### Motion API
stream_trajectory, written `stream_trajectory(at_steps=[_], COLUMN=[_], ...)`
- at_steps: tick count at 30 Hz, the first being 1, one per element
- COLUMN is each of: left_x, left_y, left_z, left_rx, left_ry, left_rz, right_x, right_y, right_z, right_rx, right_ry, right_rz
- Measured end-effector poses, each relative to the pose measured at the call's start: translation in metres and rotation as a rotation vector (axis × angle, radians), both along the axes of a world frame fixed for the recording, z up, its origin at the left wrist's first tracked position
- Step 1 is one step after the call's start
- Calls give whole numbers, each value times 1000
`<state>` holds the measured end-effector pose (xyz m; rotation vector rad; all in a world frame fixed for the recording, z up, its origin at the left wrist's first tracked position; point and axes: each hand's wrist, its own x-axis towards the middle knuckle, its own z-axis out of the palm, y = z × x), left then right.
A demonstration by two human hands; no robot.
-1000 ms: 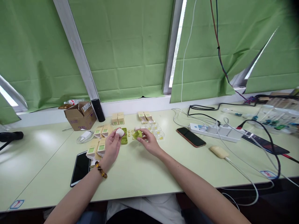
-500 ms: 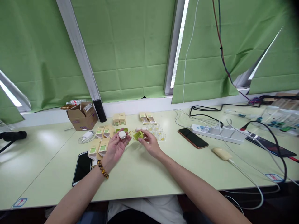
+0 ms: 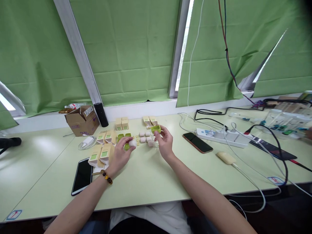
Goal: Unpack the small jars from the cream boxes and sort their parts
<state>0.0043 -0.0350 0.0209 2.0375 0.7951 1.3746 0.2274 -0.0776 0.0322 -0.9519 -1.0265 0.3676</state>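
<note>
My left hand [image 3: 121,155], palm down, pinches a small white rounded piece [image 3: 133,143] between thumb and fingers just above the table. Small green tubs [image 3: 127,135] stand beside and partly behind those fingers. My right hand [image 3: 166,143] grips a similar green tub [image 3: 156,129] by its side, open top showing. Between the hands lie tiny yellow pieces [image 3: 137,140] and several pale pink-white rounded pieces [image 3: 142,139]. Clear plastic cups [image 3: 156,144] sit against the right hand, which hides part of them.
Small cream boxes [image 3: 106,154] stand left of my left hand, others [image 3: 122,123] farther back. A white-edged phone [image 3: 82,177] lies left, another phone [image 3: 197,142] right. Beyond are a power strip [image 3: 223,137], cables, a cardboard box [image 3: 82,122] and a black cylinder [image 3: 101,115].
My left hand has turned from palm up to palm down, now pinching the white piece. My right hand has moved right and away from me with the green tub, uncovering the pink-white pieces.
</note>
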Motion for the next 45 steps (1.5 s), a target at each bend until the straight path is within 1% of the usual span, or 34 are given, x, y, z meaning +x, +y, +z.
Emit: stream_trajectory(at_steps=[2, 5, 7, 10, 13, 16, 20, 25, 29, 32, 38, 41, 45], left_x=[5, 15, 23, 35, 46, 54, 59, 62, 61, 61, 61, 60, 58], left_y=[-4, -5, -2, 7, 14, 18, 20, 22, 24, 23, 18, 17, 15], left_z=[-1, 0, 1, 3, 2, -2, -10, -19, -23, -22, -15, -14, -13], left_rx=[186, 394, 491, 564, 583, 587, 618, 657, 660, 651, 584, 571, 562], left_ry=[171, 344, 452, 604, 713, 759, 751, 745, 778, 807, 869, 874, 830], left_rz=[51, 64, 69, 96, 124, 143, 175, 218, 251, 252, 259, 268, 267], right_x=[1, -1, -2, -3, -3, -3, -4, -5, -7, -7, -6, -8, -11], right_y=[0, -1, -1, -1, -1, 0, 1, 0, 0, 0, 0, 0, 0], right_z=[1, 1, 0, -1, -2, -3, -4, -4, -5, -7, -9, -9, -10], right_rx=[5, -4, -5, 4, -6, -14, -1, -14, -8, -4, 0, 33, 78], right_ry=[12, 2, -12, -13, -31, -35, -1, -31, -14, -5, 0, 18, 52], right_rz=[-11, -10, -10, -5, -3, -4, 11, 20, 39, 55, 78, 141, 251])
